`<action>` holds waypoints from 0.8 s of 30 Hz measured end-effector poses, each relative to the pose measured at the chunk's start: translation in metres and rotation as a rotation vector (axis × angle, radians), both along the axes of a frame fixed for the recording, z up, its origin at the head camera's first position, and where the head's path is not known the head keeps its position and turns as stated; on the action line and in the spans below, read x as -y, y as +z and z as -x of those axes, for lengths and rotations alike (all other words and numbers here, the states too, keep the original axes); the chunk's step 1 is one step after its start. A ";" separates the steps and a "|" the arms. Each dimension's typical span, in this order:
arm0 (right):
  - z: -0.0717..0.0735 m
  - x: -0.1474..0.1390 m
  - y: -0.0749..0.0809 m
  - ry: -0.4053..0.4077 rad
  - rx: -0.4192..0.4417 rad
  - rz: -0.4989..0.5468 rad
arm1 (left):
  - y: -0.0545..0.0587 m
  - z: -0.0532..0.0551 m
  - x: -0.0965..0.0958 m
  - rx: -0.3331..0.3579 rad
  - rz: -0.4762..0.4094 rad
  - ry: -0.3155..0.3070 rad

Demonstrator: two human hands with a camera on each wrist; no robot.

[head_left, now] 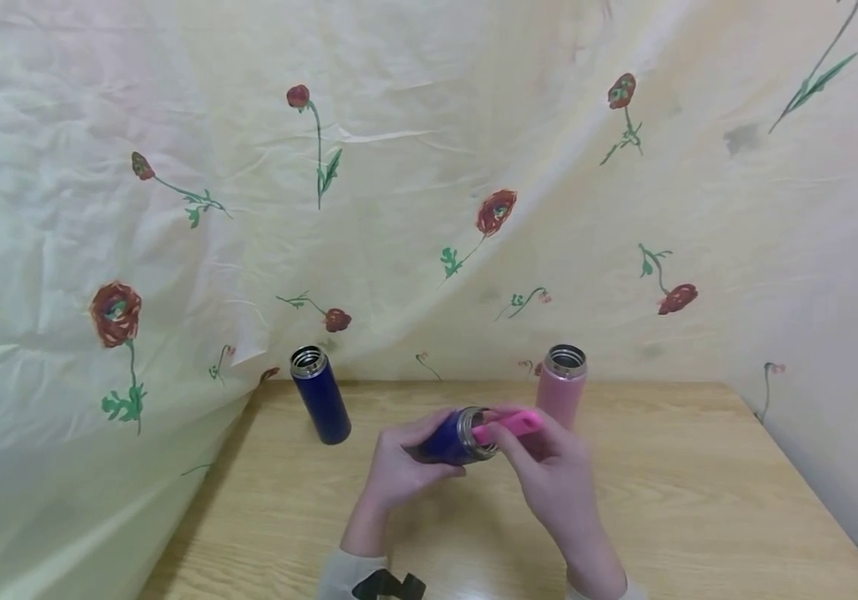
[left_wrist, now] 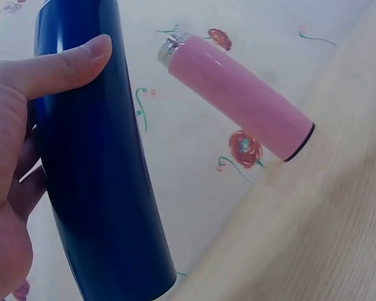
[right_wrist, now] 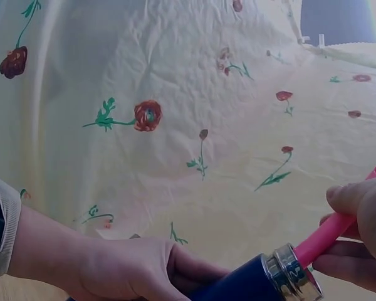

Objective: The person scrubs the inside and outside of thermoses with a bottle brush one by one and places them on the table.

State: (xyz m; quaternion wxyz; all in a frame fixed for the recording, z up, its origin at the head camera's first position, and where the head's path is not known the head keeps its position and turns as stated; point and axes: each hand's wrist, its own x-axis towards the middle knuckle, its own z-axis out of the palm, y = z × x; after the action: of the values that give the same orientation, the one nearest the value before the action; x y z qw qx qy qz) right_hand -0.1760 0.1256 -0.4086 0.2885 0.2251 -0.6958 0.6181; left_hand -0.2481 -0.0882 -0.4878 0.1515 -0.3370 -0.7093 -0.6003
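My left hand [head_left: 408,468] grips a blue metal bottle [head_left: 444,443] around its body, tilted so its open steel mouth points toward the right hand. In the left wrist view the thumb lies across the smooth blue wall of this bottle [left_wrist: 103,182]. My right hand [head_left: 559,479] pinches a bright pink handle [head_left: 517,424] with a hole at its end. That handle [right_wrist: 324,242] runs into the bottle's mouth, and the part inside is hidden. Both hands are above the table, close together.
Another dark blue bottle [head_left: 323,406] stands uncapped at the back left of the wooden table [head_left: 699,483]. An uncapped pink bottle [head_left: 560,398] stands at the back right, partly behind the right hand. Flowered cloth [head_left: 398,208] hangs behind and at the sides.
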 end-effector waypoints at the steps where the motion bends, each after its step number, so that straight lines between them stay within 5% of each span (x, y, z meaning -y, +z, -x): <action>1: 0.000 0.000 0.000 -0.016 0.028 0.008 | -0.001 0.000 0.000 0.005 0.001 0.005; 13: -0.001 -0.001 0.001 -0.069 0.050 0.032 | -0.004 -0.001 0.000 0.016 0.007 0.073; 24: 0.005 -0.012 0.001 -0.110 0.171 0.027 | -0.004 0.001 0.000 0.072 0.035 0.090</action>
State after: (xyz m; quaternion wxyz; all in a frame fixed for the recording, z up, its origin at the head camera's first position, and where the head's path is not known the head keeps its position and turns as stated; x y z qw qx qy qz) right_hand -0.1813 0.1379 -0.4078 0.2646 0.1288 -0.7208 0.6276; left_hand -0.2487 -0.0879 -0.4919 0.1468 -0.2853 -0.7391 -0.5922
